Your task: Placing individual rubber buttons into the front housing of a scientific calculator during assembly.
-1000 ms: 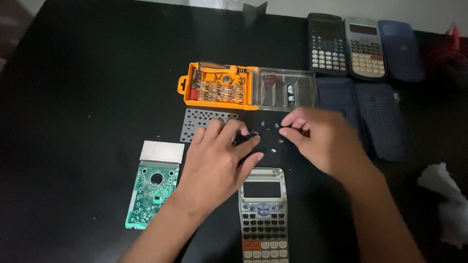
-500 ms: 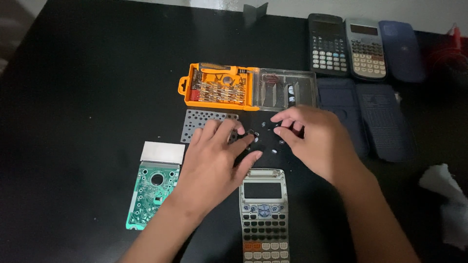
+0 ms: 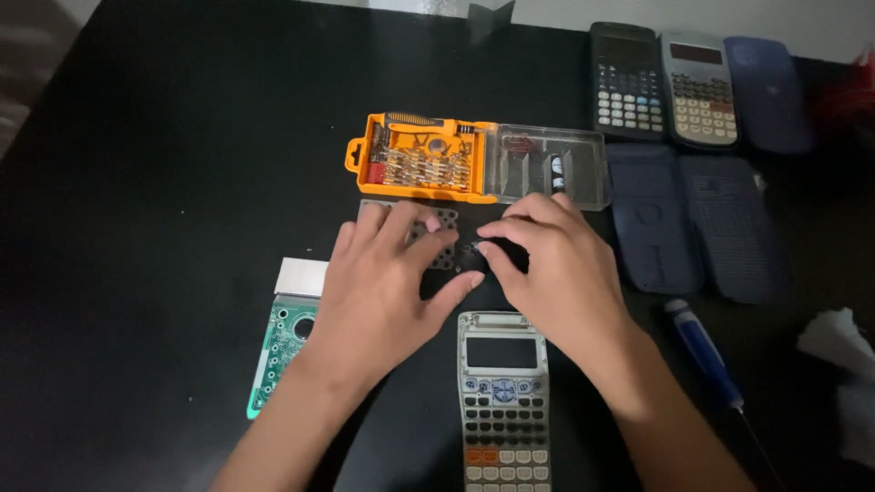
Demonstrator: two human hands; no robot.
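Where both hands meet, small black part [image 3: 469,258] between right fingers [image 3: 497,248].

An orange bit case [image 3: 421,159] with clear lid [image 3: 551,164] lies at upper centre. Rectangular calculator screens: grey at lower centre [image 3: 501,352], dark ones at upper right [image 3: 695,53].

The table [image 3: 164,182] is black. The bit case [image 3: 419,157] is orange with a clear lid [image 3: 556,164]. The circuit board [image 3: 278,351] is green; the screwdriver [image 3: 697,351] blue; the calculator [image 3: 503,401] grey with dark keys.
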